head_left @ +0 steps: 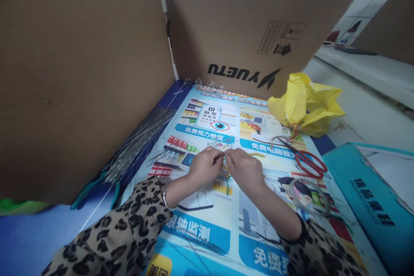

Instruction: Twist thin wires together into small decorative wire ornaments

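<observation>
My left hand [204, 164] and my right hand [244, 167] meet over a printed poster [207, 228] on the table. Both are closed in a pinch on a small clear object with thin wire [224, 155] between the fingertips. A green and yellow wire strand [228, 181] hangs below the hands. What exactly the fingers hold is too small to name. Both arms wear leopard-print sleeves, and a bangle sits on the left wrist.
A bundle of thin metal wires [139, 144] lies at the left by a cardboard wall [80, 73], with teal-handled pliers [93, 187] below. Red scissors [307, 159], a tape roll [308, 196] and a yellow bag [307, 103] sit on the right. A blue box [371, 207] lies far right.
</observation>
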`<state>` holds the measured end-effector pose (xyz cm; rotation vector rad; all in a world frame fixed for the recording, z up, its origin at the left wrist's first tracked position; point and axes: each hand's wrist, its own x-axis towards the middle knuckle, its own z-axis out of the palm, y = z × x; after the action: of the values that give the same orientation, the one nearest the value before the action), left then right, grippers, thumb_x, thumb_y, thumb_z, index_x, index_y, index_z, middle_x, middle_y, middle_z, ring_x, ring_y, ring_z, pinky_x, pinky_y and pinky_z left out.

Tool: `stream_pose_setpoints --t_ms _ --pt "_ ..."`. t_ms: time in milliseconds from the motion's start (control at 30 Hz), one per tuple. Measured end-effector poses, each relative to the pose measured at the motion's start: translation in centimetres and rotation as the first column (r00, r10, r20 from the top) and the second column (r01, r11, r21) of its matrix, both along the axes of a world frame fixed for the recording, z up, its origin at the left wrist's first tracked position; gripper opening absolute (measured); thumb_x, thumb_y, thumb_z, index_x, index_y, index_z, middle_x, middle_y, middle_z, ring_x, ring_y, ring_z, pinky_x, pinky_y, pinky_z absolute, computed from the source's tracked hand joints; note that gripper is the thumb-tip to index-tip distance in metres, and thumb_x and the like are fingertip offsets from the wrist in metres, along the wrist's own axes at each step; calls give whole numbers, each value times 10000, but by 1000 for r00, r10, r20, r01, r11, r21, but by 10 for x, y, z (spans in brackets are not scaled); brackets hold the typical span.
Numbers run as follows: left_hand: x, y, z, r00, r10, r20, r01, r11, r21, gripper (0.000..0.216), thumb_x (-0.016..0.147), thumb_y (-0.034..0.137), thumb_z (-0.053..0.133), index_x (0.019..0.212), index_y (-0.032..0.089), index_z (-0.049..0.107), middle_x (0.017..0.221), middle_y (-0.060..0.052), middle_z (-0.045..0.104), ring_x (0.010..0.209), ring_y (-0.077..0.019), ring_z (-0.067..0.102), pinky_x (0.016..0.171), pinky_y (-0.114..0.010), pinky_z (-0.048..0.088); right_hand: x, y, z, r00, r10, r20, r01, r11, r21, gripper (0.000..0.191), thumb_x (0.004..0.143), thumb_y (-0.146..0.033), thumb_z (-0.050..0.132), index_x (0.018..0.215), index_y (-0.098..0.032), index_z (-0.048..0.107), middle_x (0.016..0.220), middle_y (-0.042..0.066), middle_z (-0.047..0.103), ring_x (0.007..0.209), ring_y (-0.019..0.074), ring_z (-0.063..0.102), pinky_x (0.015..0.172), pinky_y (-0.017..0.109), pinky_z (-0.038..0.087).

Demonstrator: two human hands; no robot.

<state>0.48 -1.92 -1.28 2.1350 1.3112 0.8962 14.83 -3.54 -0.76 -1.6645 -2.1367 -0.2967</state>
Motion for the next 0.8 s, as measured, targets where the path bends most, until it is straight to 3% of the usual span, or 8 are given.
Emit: stream_pose_setpoints --t_ms 133,300,533,800 --pt "-2 0 1 998 -21 -65 19 999 -33 218 813 148 423 793 198 634 778 -19 637 760 -143 564 693 -241 414 -1 0 2 994 -42 -103 25 988 -155 230 870 -241 437 810 -219 658 780 19 692 697 156 608 567 257 317" --pt "-2 -2 2 995 -20 -101 16 999 -39 230 813 152 417 793 206 640 788 -20 662 723 -142 571 664 -235 401 -2 -1 5 968 -16 -249 -57 957 -283 238 856 -209 424 784 -226 650 767 6 689 699 153 612 603 244 348" --pt "-2 -2 3 993 -47 -104 39 996 -74 230 792 127 405 759 190 624 753 -29 658 685 -150 570 633 -242 391 -3 0 7 918 -7 -397 -138 932 -335 214 830 -213 441 768 -223 645 729 3 671 689 149 604 612 232 379" --pt "-1 -3 11 990 -128 -58 121 986 -114 245 745 85 396 769 179 622 765 -30 654 707 -148 572 629 -233 401 0 2 10 910 -42 -412 -83 956 -282 214 781 -192 450 729 -231 653 685 -7 665 643 141 592 583 227 376"
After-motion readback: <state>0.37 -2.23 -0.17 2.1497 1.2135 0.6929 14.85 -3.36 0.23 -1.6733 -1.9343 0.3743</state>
